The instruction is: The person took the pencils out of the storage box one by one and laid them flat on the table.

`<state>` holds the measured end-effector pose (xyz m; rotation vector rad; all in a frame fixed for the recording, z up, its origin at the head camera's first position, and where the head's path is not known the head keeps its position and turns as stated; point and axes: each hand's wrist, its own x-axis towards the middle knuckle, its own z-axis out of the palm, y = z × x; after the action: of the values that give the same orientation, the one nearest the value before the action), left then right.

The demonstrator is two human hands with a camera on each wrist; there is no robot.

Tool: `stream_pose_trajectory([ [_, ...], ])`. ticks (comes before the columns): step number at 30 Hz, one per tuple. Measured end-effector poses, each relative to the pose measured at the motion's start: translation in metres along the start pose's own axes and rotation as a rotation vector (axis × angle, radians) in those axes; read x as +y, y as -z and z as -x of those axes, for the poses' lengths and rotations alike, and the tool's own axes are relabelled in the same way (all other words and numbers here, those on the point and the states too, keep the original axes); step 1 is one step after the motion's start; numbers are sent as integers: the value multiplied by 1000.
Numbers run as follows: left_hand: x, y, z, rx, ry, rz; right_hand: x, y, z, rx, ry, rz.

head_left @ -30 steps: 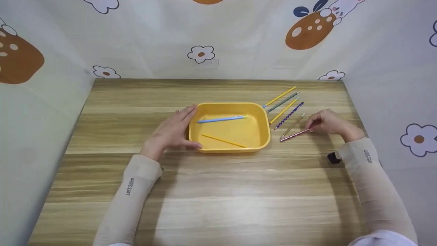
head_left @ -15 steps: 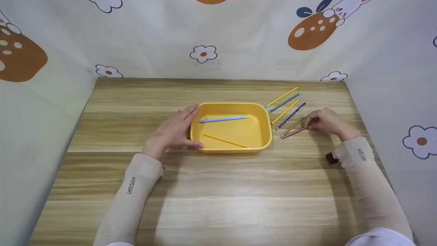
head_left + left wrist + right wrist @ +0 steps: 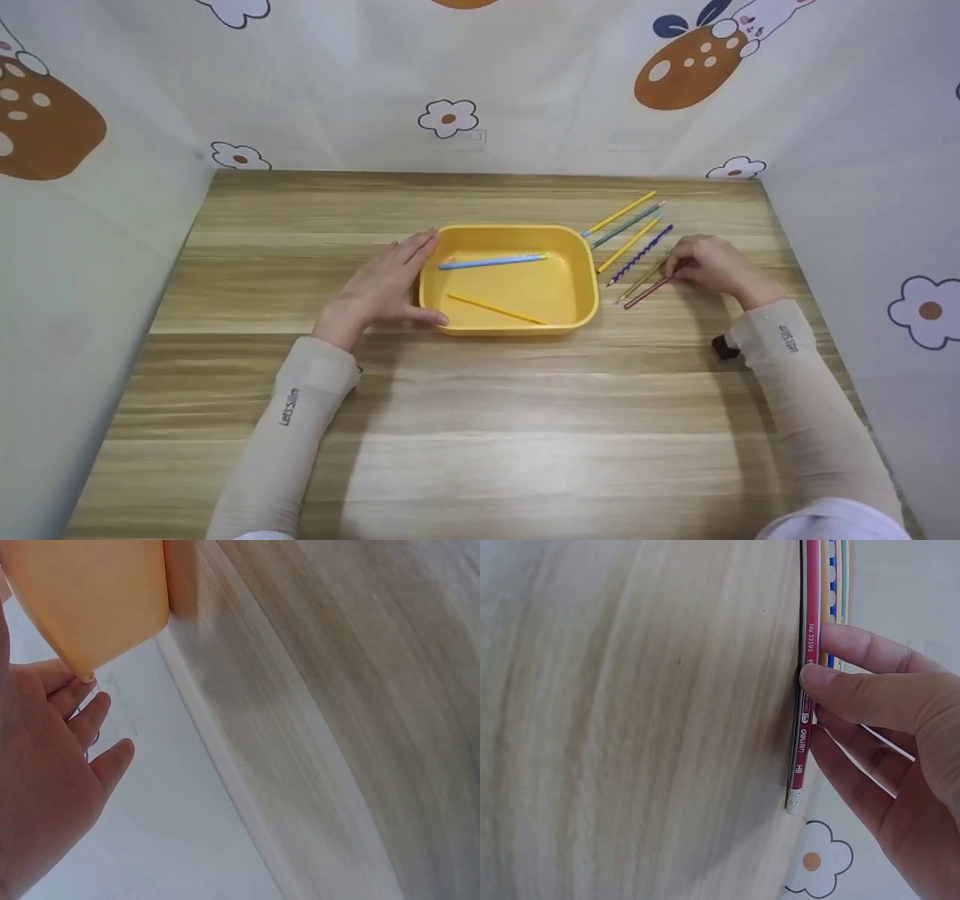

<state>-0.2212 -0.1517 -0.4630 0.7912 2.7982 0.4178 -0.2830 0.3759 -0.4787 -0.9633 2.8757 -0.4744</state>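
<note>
My left hand (image 3: 381, 289) rests against the left end of a yellow plastic tray (image 3: 508, 330), thumb at the front corner and fingers towards the back one. In the left wrist view its fingers (image 3: 90, 720) look relaxed, with fingertips touching the tray rim (image 3: 84, 675). A blue pencil (image 3: 491, 262) and a thin yellow pencil (image 3: 495, 308) lie inside the tray. Right of it, my right hand (image 3: 712, 266) pinches a dark red pencil (image 3: 646, 292) between thumb and fingers; its white eraser end (image 3: 793, 802) shows in the right wrist view. A gold pencil (image 3: 640, 282) lies close beside it.
Beyond the gold pencil lie a purple-blue spiral pencil (image 3: 640, 256), a yellow pencil (image 3: 628, 244), a dark green pencil (image 3: 628, 224) and another yellow pencil (image 3: 619, 214), slanting near the tray's right side. A patterned curtain (image 3: 525, 90) borders the wooden table (image 3: 510, 420).
The red pencil has turned a little and now lies nearly parallel to the gold one. My right hand has moved slightly left with it, while the left hand has stayed on the tray.
</note>
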Motion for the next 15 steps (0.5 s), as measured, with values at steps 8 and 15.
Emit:
stream_pose_trajectory([
  [8,0,0,0,-3,0,2,-1,-2,0,27,2,-27],
  [15,1,1,0,-4,11,0,-3,0,0,54,-53,-76],
])
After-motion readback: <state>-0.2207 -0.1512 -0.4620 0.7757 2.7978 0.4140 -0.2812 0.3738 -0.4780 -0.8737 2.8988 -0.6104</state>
